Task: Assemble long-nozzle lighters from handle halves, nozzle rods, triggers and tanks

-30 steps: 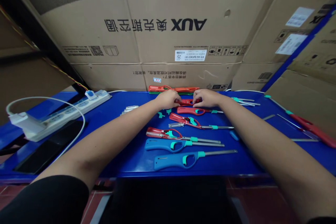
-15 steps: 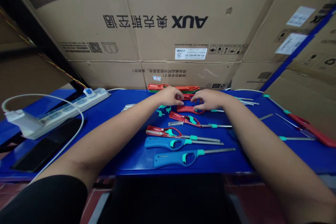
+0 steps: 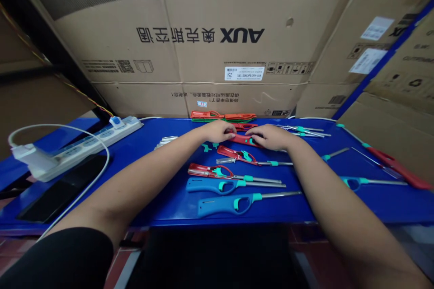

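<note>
- We've got a red lighter [image 3: 242, 138] between both hands, toward the back of the desk [image 3: 172, 210], just in front of some red shell pieces [image 3: 247, 127].
- Our left hand [image 3: 216, 131] looks pinched on its handle end, and our right hand [image 3: 274, 137] has its fingers closed around the trigger end. The undersides are hidden from us.
- What could bite us: if the two halves aren't properly mated, squeezing or twisting might pop the seam, and the trigger could slip out.
- Also, our forearms hang low over the desk, so a careless sleeve or elbow could knock the open units.
- Container-wise, the nearer open red casing [image 3: 192, 167] has a clear tank [image 3: 200, 172] and a mint trigger [image 3: 219, 171] lying loose-looking in it. A bump could spill those.
- The farther open casing [image 3: 226, 150] has a mint trigger too, but its clear tank [image 3: 225, 161] pokes out beside the shell.
</note>
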Demonstrator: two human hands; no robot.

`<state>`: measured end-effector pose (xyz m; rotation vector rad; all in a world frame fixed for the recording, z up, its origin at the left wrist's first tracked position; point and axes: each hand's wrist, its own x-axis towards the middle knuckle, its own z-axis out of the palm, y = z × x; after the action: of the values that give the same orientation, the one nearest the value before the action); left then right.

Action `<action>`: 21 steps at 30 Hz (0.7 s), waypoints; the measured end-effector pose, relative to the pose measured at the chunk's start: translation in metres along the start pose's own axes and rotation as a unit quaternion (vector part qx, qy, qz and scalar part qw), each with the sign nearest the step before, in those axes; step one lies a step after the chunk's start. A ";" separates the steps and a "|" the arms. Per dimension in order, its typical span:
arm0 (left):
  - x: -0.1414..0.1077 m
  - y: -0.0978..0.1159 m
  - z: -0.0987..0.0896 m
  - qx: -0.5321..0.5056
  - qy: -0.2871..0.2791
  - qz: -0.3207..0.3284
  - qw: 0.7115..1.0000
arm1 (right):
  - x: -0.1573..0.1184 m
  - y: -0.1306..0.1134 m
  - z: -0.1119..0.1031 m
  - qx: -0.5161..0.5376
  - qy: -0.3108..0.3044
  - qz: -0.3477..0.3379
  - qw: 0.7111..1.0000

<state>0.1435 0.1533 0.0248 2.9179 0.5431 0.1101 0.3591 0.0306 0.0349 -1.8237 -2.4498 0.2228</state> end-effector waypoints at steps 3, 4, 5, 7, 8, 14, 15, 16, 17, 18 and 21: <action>0.006 -0.005 0.003 0.009 -0.005 -0.001 1.000 | -0.001 0.002 0.003 -0.018 0.032 -0.042 0.998; 0.007 -0.005 0.004 0.013 -0.002 0.002 1.000 | 0.000 0.002 0.004 -0.026 0.032 -0.053 0.998; 0.008 -0.005 0.004 0.017 0.004 0.005 1.000 | 0.000 0.001 0.004 -0.033 0.025 -0.059 0.997; 0.008 -0.002 0.004 0.021 0.015 0.018 1.000 | 0.002 -0.002 0.003 -0.048 -0.002 -0.060 0.997; 0.008 0.000 0.003 0.024 0.012 0.026 0.999 | 0.003 -0.003 0.002 -0.057 -0.014 -0.057 0.997; 0.011 0.010 -0.001 0.046 -0.035 0.025 0.998 | 0.016 -0.015 -0.007 -0.131 -0.057 -0.038 0.989; 0.012 0.010 0.000 0.043 -0.037 0.025 0.998 | 0.019 -0.017 -0.008 -0.145 -0.072 -0.038 0.986; 0.012 0.010 0.000 0.042 -0.038 0.026 0.998 | 0.022 -0.019 -0.009 -0.159 -0.087 -0.036 0.983; 0.013 0.009 0.001 0.044 -0.040 0.028 0.998 | 0.025 -0.021 -0.010 -0.173 -0.100 -0.035 0.979; 0.014 0.009 0.001 0.048 -0.040 0.029 0.998 | 0.029 -0.023 -0.011 -0.186 -0.110 -0.034 0.976; 0.015 0.008 0.001 0.060 -0.042 0.035 0.997 | 0.039 -0.031 -0.011 -0.220 -0.136 -0.030 0.966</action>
<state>0.1609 0.1509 0.0257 3.0434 0.4486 -0.0375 0.3198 0.0600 0.0494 -1.9865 -2.9320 -0.0912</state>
